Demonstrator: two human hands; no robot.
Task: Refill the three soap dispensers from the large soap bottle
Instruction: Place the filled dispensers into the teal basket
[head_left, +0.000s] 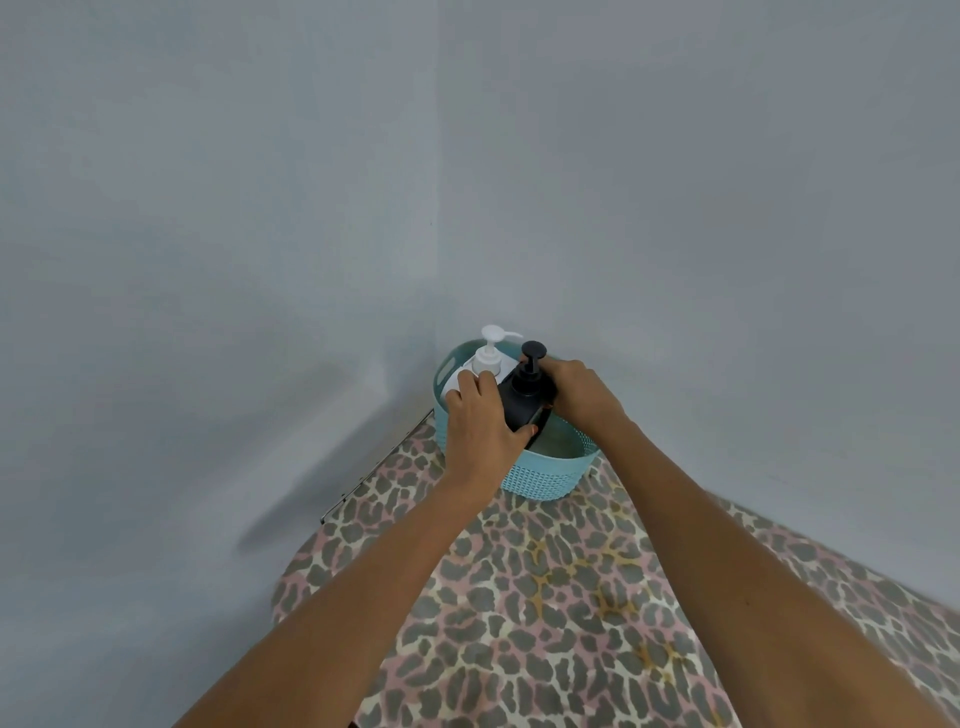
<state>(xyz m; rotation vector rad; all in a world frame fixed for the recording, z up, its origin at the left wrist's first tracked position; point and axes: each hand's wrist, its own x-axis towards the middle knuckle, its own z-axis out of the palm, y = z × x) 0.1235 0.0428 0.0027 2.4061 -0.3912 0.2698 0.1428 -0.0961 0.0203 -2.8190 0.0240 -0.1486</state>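
Note:
A black pump dispenser (523, 395) stands tilted in a light blue perforated basket (545, 475) at the far corner of the table. My left hand (480, 421) wraps its left side and my right hand (582, 389) grips its right side near the neck. Just behind it, a white pump dispenser (487, 358) stands upright in the same basket, its body partly hidden by my left hand. No other bottle shows in the head view.
The table carries a leopard-print cloth (571, 597) and stands against plain grey walls that meet in a corner behind the basket. A metal table edge (374, 467) shows at the left.

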